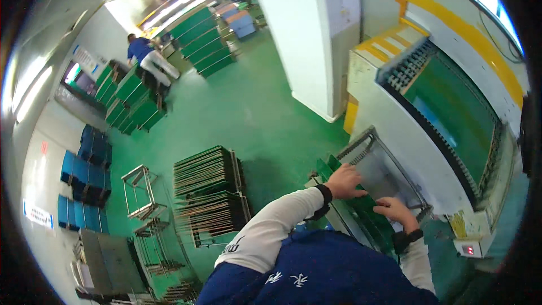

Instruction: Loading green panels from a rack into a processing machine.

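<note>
Several thin green panels stand on edge in a rack right in front of me. My left hand reaches over their far end, its fingers bent down and closed on the edge of a green panel. A short way to the right, my right hand comes in from the side with thumb and forefinger a little apart. Its fingertips are close to the panels' edge; whether they touch it is hard to make out. Beyond both hands stands a metal frame with a coil spring along one side.
On the right is a white machine with a roller bed carrying a large green panel. A loaded panel rack and a bare metal rack stand to my left. A white pillar rises ahead. Farther off, a person bends by green stacks.
</note>
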### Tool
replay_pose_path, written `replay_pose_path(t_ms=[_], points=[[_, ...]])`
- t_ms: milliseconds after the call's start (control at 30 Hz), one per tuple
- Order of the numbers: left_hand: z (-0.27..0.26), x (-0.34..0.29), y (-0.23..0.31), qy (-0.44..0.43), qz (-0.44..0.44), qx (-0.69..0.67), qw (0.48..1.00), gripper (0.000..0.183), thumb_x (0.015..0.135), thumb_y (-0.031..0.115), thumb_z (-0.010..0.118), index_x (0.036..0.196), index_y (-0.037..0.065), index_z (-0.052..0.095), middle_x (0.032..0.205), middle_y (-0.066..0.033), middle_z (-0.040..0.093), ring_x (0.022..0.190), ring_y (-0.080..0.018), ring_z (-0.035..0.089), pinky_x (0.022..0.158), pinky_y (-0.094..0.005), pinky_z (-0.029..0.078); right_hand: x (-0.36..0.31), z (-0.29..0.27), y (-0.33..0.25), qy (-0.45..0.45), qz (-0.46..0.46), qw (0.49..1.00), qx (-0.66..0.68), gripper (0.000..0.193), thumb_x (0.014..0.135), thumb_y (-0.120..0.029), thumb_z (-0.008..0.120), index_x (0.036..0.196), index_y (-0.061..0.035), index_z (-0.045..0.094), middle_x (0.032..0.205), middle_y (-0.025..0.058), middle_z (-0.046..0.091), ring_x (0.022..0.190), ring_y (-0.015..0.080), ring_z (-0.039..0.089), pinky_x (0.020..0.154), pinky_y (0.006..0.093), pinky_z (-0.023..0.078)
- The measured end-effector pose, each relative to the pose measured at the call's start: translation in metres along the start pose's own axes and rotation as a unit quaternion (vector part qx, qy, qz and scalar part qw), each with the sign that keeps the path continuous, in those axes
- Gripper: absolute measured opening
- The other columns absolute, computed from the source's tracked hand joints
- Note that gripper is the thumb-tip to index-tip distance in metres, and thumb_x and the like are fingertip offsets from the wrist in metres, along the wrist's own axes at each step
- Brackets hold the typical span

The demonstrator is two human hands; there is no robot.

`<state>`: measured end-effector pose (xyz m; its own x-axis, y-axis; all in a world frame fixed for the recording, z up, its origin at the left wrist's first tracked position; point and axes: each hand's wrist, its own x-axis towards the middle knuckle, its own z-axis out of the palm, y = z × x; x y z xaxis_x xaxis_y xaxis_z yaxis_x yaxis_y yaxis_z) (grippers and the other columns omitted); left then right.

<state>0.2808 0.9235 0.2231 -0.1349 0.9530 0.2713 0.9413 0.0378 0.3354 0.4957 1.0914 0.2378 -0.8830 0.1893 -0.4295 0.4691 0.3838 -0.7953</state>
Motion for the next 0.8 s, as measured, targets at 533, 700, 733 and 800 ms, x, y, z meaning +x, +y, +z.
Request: replay_pose_path(t_ms=[533, 700, 733, 800], points=[[0.007, -0.016, -0.004, -0.014, 0.015, -0.017, 1.000, 0.048, 0.080, 0.056, 0.062, 0.081, 0.008, 0.064, 0.082, -0.0093, 0.061, 0.089, -0.0276, 0.055, 0.082, -0.0412, 0.041, 0.017, 0.046, 0.063, 0.068, -0.005, 0.982, -0.178, 0.035, 0.083, -0.031, 0.067, 0.107, -0.0049, 0.066, 0.099, 0.0192, 0.068, 0.090, 0.0336, 0.067, 0.074, 0.0424, 0.050], [0.007, -0.023, -0.005, 0.007, 0.022, -0.024, 0.999, 0.051, 0.076, 0.059, 0.063, 0.081, 0.008, 0.066, 0.081, -0.0087, 0.063, 0.088, -0.0259, 0.056, 0.083, -0.0391, 0.039, 0.028, 0.067, 0.093, 0.113, -0.011, 0.979, -0.168, 0.031, 0.087, -0.025, 0.064, 0.102, 0.0012, 0.066, 0.089, 0.0198, 0.068, 0.083, 0.0341, 0.066, 0.073, 0.0398, 0.048], [0.006, -0.024, -0.004, 0.002, 0.023, -0.024, 0.999, 0.051, 0.077, 0.059, 0.063, 0.081, 0.008, 0.066, 0.081, -0.0086, 0.063, 0.087, -0.0261, 0.056, 0.083, -0.0391, 0.039, 0.029, 0.068, 0.096, 0.119, -0.014, 0.978, -0.171, 0.030, 0.087, -0.025, 0.064, 0.101, 0.0015, 0.066, 0.088, 0.0199, 0.068, 0.083, 0.0340, 0.067, 0.073, 0.0401, 0.048], [0.006, -0.025, -0.004, 0.010, 0.027, -0.022, 0.999, 0.050, 0.077, 0.058, 0.063, 0.081, 0.009, 0.066, 0.080, -0.0083, 0.062, 0.087, -0.0260, 0.056, 0.083, -0.0391, 0.039, 0.028, 0.069, 0.099, 0.127, -0.021, 0.977, -0.167, 0.030, 0.087, -0.026, 0.064, 0.099, 0.0017, 0.066, 0.086, 0.0198, 0.068, 0.082, 0.0335, 0.066, 0.072, 0.0402, 0.048]])
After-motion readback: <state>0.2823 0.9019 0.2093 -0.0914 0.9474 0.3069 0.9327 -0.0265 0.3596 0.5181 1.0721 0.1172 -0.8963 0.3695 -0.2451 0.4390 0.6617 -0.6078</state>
